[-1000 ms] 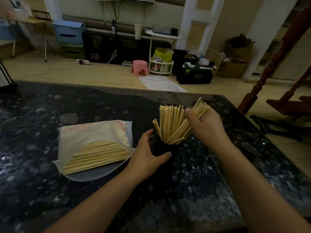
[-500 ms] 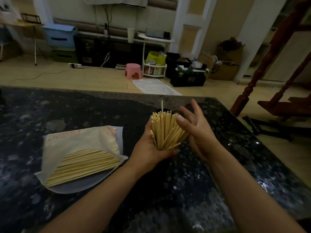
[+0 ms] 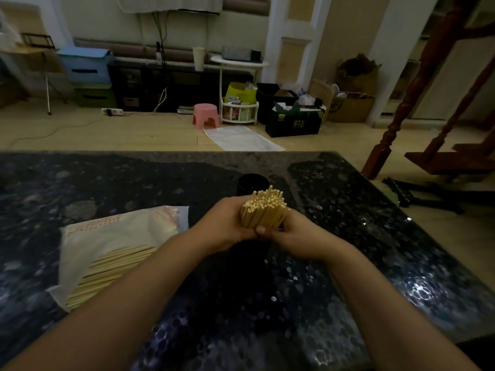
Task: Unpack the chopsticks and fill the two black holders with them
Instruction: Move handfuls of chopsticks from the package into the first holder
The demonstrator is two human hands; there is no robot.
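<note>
- Chopsticks [image 3: 263, 210], a dense upright bundle, are clasped from both sides near the middle of the tabletop [image 3: 348, 236]; the left hand [image 3: 227, 223] and the right hand [image 3: 297, 236] are curled narrowly round the bundle, thumbs at the front; the first black holder [image 3: 253, 253] beneath them is hardly told from the dark stone.
- By judgement, this holder is about full and the bundle is only being squared up.
- The second black holder [image 3: 252, 184] is seen just behind the bundle, toward the far edge; it appears empty, so half the job is judged left.
- A torn wrapper [image 3: 115, 236] with many loose chopsticks [image 3: 112, 274] is lying toward the left edge, well apart from the hands; that stock is yet to be unpacked.
- Nothing is seen standing between wrapper and holders; a few raised sticks are protruding above the rest.
</note>
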